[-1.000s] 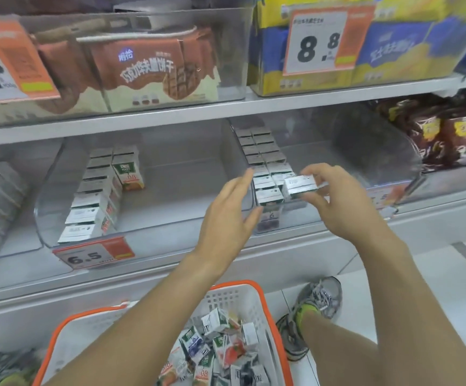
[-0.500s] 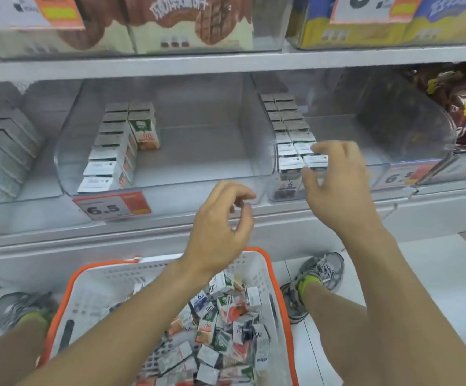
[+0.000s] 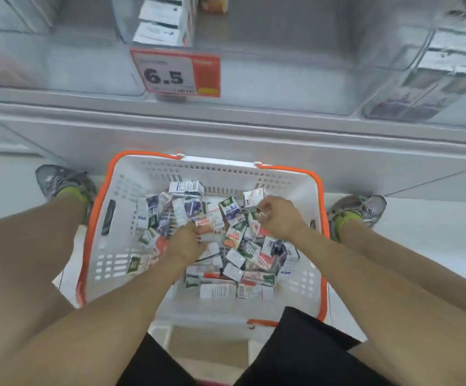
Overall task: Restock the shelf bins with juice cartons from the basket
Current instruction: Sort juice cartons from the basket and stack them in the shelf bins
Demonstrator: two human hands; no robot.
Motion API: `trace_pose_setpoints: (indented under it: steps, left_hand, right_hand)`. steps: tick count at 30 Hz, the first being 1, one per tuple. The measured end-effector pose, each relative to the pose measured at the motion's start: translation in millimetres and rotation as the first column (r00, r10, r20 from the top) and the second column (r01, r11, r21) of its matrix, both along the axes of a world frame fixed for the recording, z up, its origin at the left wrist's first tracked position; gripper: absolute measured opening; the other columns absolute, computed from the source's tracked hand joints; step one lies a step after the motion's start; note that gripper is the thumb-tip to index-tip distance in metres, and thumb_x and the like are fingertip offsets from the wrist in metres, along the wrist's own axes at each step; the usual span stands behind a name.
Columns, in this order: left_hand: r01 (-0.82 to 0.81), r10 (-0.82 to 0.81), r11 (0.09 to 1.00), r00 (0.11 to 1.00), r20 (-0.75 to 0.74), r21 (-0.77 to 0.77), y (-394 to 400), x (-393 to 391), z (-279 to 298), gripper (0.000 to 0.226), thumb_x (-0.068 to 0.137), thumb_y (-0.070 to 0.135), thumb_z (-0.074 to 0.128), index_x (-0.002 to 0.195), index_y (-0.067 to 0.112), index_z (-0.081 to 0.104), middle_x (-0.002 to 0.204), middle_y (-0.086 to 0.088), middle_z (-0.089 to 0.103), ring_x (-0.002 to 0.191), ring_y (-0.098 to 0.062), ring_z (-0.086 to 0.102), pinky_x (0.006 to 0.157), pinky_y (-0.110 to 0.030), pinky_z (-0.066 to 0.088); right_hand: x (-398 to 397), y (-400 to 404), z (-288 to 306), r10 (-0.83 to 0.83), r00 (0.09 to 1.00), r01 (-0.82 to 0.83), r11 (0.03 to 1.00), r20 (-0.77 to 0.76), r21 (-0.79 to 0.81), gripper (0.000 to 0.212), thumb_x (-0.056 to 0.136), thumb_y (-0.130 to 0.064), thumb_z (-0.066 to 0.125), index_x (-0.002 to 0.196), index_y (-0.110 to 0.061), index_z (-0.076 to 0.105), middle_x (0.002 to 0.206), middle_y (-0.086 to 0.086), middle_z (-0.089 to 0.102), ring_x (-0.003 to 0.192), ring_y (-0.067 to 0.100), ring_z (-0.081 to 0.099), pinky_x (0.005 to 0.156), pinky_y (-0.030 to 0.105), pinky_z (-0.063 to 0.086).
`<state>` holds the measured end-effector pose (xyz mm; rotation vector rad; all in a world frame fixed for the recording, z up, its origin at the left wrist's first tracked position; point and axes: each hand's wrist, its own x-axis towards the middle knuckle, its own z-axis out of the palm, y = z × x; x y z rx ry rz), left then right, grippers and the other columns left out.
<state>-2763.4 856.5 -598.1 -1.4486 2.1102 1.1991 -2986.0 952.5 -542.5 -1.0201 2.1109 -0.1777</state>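
A white basket with an orange rim [image 3: 290,190] stands on the floor between my feet, holding a loose pile of several small juice cartons [image 3: 234,240]. My left hand [image 3: 186,243] is down in the middle of the pile, its fingers curled onto a carton beside an orange-labelled one. My right hand [image 3: 279,217] is over the pile's right side, with curled fingers pinching a small white carton edge. Above, a clear shelf bin [image 3: 254,79] shows a row of cartons [image 3: 159,26] at its left. Another bin [image 3: 388,107] at the right holds cartons too.
A red and white price tag reading 6.5 [image 3: 174,72] hangs on the front of the left bin. The grey shelf ledge [image 3: 226,132] runs across above the basket. My shoes [image 3: 59,182] [image 3: 361,208] flank the basket on the white floor.
Both hands have dropped from the shelf bin into the basket. The right hand no longer holds the carton it was setting in the right bin. The view has tilted downward.
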Motion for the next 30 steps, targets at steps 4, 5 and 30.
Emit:
trace_pose_setpoints:
  steps: [4, 5, 30]
  left_hand:
    - [-0.157, 0.157, 0.987, 0.987, -0.032, 0.018, 2, -7, -26, 0.036, 0.087, 0.023, 0.073, 0.112, 0.002, 0.059, 0.107, -0.012, 0.068, 0.082, -0.017, 0.055, 0.073, -0.025, 0.043]
    - [-0.23, 0.233, 0.972, 0.971, -0.048, 0.052, 3, -15, -30, 0.043, 0.086, 0.025, 0.074, 0.116, 0.0, 0.056, 0.102, -0.01, 0.066, 0.084, -0.021, 0.056, 0.075, -0.027, 0.045]
    - [-0.433, 0.591, 0.481, 0.802, 0.082, 0.762, -12, 4, 43, 0.038, 0.072, 0.017, 0.082, 0.108, 0.008, 0.073, 0.126, -0.003, 0.062, 0.103, -0.023, 0.065, 0.079, -0.028, 0.053]
  right_hand:
    - [-7, 4, -28, -0.129, 0.991, 0.129, 0.991, 0.023, -0.019, 0.063, 0.083, -0.022, 0.066, 0.142, -0.014, 0.048, 0.145, 0.009, 0.045, 0.117, 0.02, 0.052, 0.092, 0.013, 0.04]
    - [-9, 2, -34, -0.157, 0.986, 0.158, 0.987, 0.05, -0.024, 0.067, 0.086, -0.019, 0.068, 0.148, -0.015, 0.042, 0.149, 0.008, 0.041, 0.121, 0.021, 0.051, 0.092, 0.011, 0.037]
    - [7, -17, -56, 0.088, 0.967, -0.057, 0.99, -0.239, 0.13, 0.041, 0.087, -0.018, 0.073, 0.121, -0.005, 0.055, 0.127, 0.013, 0.053, 0.105, 0.03, 0.063, 0.091, 0.038, 0.053]
